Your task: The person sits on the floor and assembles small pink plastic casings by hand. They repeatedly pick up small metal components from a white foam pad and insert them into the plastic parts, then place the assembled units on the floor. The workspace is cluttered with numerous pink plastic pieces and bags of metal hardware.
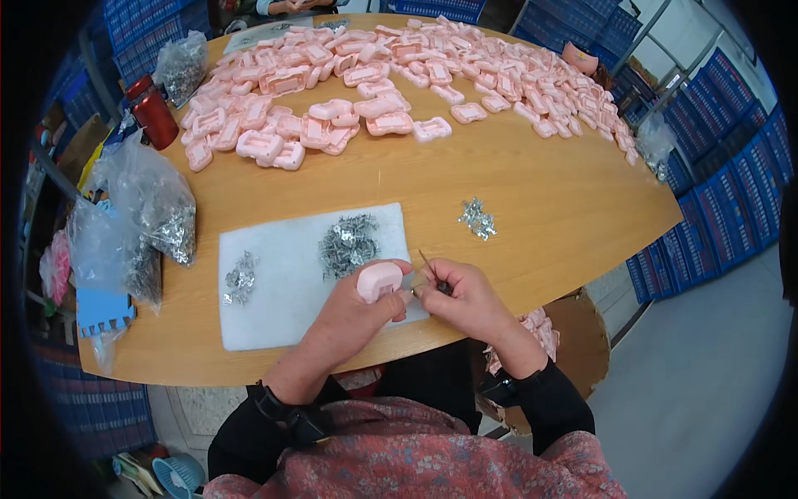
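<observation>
I watch from afar as the left hand point(353, 301) curls its fingers around a pink plastic casing point(378, 281), the right hand point(457, 293), angled inward, gripping a slim-shafted tool point(444, 288).

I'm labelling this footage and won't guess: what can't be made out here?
All in the head view:
Pink casing: its underside, hidden by the left hand.
Thin tool: most of its handle, covered by the right hand.
Metal pieces bagged at left: single shapes, too small and blurred by plastic.
Person across the table: head, cut off by the top edge.
</observation>
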The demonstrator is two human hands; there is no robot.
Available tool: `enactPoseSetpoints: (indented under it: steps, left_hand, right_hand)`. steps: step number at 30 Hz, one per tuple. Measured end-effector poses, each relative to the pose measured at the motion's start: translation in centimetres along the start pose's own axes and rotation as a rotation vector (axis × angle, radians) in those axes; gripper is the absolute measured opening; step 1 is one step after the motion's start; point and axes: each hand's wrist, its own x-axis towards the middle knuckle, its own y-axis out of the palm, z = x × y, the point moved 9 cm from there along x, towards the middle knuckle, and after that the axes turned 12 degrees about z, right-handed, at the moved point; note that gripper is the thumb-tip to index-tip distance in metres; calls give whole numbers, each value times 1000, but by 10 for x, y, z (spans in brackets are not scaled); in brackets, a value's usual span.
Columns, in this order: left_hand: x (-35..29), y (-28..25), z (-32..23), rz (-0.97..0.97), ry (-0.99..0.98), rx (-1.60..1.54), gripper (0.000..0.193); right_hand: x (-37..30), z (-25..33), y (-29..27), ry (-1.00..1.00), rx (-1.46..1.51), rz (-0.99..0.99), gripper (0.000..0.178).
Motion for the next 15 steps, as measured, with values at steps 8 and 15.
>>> enactPoseSetpoints:
  steps: [8, 15]
  left_hand:
    - [-15, 2, 14, 215, -14, -831, 65]
    - [-21, 2, 32, 273, -38, -904, 64]
  right_hand:
    - [-12, 17, -3, -10, 236, -181, 10]
    - [-7, 24, 21, -126, 185, -203, 7]
